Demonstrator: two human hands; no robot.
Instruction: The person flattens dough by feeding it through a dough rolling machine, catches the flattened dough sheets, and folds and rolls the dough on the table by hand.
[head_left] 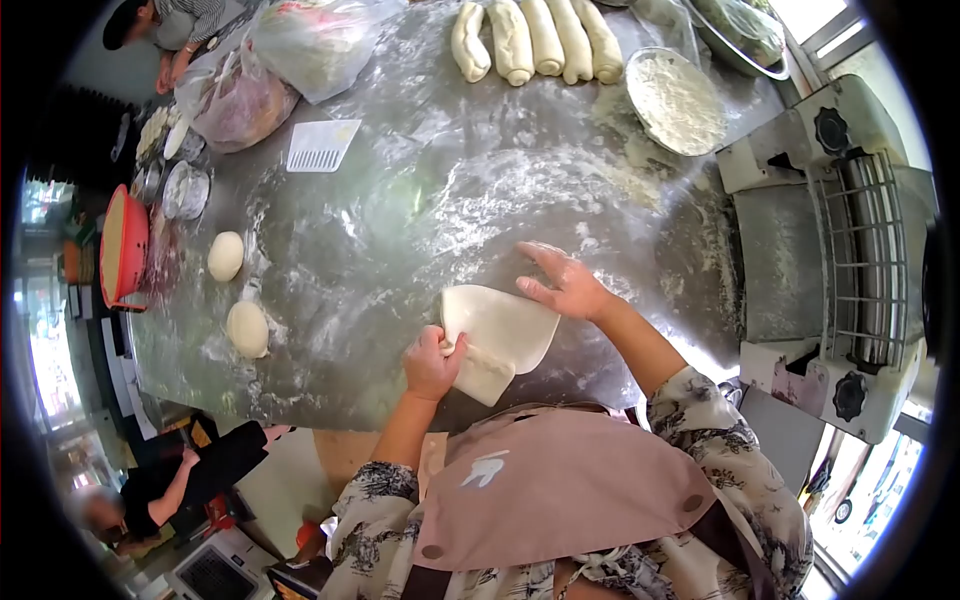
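Though nr edge (320, 422), dough (505, 322) (room fwd)

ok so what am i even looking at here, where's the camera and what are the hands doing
No robot here: it's a person working, filmed by a camera worn on their head, looking down. The bare left hand grips a dough sheet; the right hand is open at its far right side, perhaps touching it. On the floury table lie two dough balls, five dough rolls and a white scraper. The machine at right has a metal roller behind bars.
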